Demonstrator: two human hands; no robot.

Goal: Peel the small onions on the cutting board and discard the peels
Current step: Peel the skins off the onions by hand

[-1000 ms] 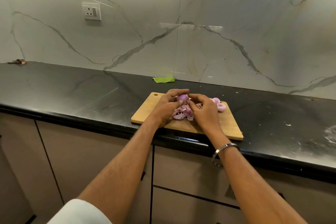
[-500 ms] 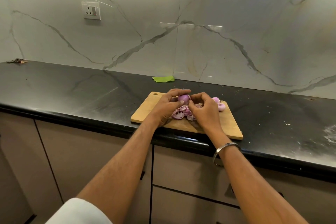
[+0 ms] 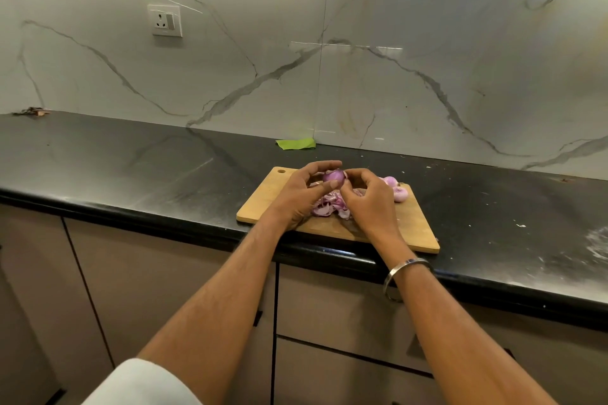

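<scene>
A wooden cutting board (image 3: pixel 263 204) lies on the black counter near its front edge. My left hand (image 3: pixel 297 197) grips a small purple onion (image 3: pixel 333 176) between thumb and fingers above the board. My right hand (image 3: pixel 368 204) pinches the onion's right side with its fingertips. A heap of purple peels (image 3: pixel 325 205) lies on the board beneath both hands, partly hidden by them. Two peeled pale onions (image 3: pixel 396 189) rest at the board's far right corner.
The black counter (image 3: pixel 131 168) runs left and right, with white crumbs and smears on its right part. A green scrap (image 3: pixel 295 143) lies by the marble wall behind the board. A wall socket (image 3: pixel 165 20) is up left. Cabinet fronts are below.
Both hands stay on the onion above the board. My right fingers have shifted slightly on the onion's right side; the onion sits a little more exposed between the hands.
</scene>
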